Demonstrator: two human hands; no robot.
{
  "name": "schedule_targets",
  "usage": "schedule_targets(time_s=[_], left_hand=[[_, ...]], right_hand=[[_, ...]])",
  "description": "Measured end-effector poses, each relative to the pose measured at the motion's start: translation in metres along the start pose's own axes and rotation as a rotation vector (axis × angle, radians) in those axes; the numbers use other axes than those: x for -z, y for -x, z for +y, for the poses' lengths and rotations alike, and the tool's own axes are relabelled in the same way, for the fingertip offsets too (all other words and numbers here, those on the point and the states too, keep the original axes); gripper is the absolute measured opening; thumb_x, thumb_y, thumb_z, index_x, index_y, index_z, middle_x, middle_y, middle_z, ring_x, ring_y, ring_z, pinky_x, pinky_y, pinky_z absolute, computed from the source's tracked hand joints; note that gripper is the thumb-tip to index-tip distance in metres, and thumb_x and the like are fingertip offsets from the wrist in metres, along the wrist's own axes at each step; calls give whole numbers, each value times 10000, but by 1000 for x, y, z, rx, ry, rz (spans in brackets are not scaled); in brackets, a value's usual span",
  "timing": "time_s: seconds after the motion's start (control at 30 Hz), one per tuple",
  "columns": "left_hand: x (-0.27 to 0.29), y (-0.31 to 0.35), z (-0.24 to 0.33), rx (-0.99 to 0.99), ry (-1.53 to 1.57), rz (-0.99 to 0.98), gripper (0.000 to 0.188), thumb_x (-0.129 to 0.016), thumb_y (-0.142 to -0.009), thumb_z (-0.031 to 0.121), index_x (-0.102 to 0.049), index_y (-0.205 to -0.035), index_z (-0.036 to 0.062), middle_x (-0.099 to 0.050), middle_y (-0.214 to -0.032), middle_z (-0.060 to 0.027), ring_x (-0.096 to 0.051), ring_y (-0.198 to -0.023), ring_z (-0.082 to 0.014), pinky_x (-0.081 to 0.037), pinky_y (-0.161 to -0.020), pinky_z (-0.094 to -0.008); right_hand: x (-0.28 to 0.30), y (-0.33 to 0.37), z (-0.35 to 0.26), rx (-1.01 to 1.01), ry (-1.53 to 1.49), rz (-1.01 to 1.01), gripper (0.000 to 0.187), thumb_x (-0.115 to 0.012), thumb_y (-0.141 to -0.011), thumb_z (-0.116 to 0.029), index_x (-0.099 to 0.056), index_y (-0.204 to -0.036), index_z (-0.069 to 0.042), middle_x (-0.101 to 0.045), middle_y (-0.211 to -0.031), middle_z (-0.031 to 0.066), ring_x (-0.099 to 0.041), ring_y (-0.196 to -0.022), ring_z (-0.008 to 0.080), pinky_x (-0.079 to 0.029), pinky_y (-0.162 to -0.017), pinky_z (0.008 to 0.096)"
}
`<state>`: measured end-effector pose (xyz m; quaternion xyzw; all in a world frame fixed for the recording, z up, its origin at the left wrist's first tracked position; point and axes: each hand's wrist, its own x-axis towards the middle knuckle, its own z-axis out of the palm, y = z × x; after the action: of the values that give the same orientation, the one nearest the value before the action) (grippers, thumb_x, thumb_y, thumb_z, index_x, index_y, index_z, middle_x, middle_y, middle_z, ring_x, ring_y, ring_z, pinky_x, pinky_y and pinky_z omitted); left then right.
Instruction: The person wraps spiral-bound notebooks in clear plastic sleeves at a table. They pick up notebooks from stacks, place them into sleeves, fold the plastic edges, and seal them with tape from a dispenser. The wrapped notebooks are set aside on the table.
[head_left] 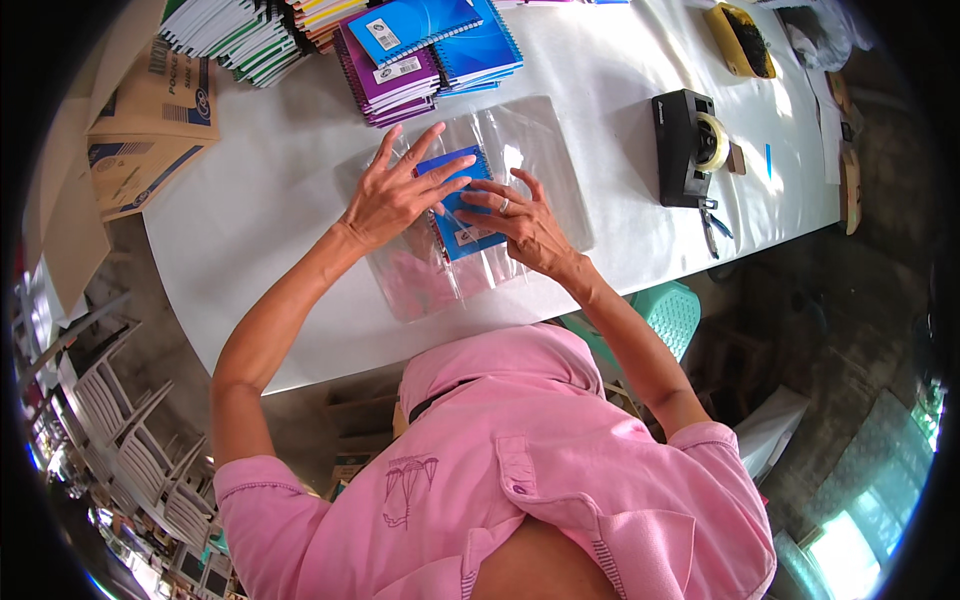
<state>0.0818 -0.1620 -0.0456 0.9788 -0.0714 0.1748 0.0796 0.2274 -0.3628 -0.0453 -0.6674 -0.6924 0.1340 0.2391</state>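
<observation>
A blue spiral notebook (470, 243) lies on the white table under my hands, on a clear plastic sheet (555, 175) that spreads out to both sides of it. Part of the sheet seems to be over the notebook; the glare makes this hard to tell. My left hand (395, 195) rests over the notebook's left edge, fingers spread and stretched toward the upper right. From the right, my right hand (525, 222), with a ring on one finger, reaches across the notebook's right side, its fingers apart and slightly bent. Neither hand grips anything that I can see.
Stacked purple notebooks (390, 85) and blue notebooks (480, 50) stand beyond the sheet. Further left are more notebook piles (235, 40) and a cardboard box (150, 130). To the right are a black tape dispenser (683, 150), pliers (713, 230) and a yellow tray (735, 45). A green stool (668, 315) stands below the table edge.
</observation>
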Motion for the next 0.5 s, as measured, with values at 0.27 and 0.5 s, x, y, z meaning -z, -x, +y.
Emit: schedule_targets(time_s=[0.27, 0.5], left_hand=[[-2, -13, 2, 117, 25, -103, 436, -693, -737, 204, -685, -1162, 300, -480, -1431, 91, -273, -1424, -311, -177, -1108, -639], [4, -43, 4, 464, 118, -336, 688, -833, -604, 282, -627, -1259, 311, -317, -1540, 0, -133, -1457, -327, -150, -1112, -623]], right_hand=[[2, -2, 2, 25, 35, -55, 617, -584, -644, 110, -690, -1123, -263, -557, -1256, -52, -438, -1304, 155, -275, -1095, 527], [0, 17, 9, -6, 15, -59, 682, -570, -747, 73, -539, -1327, -285, -429, -1458, -35, -368, -1374, 160, -190, -1139, 543]])
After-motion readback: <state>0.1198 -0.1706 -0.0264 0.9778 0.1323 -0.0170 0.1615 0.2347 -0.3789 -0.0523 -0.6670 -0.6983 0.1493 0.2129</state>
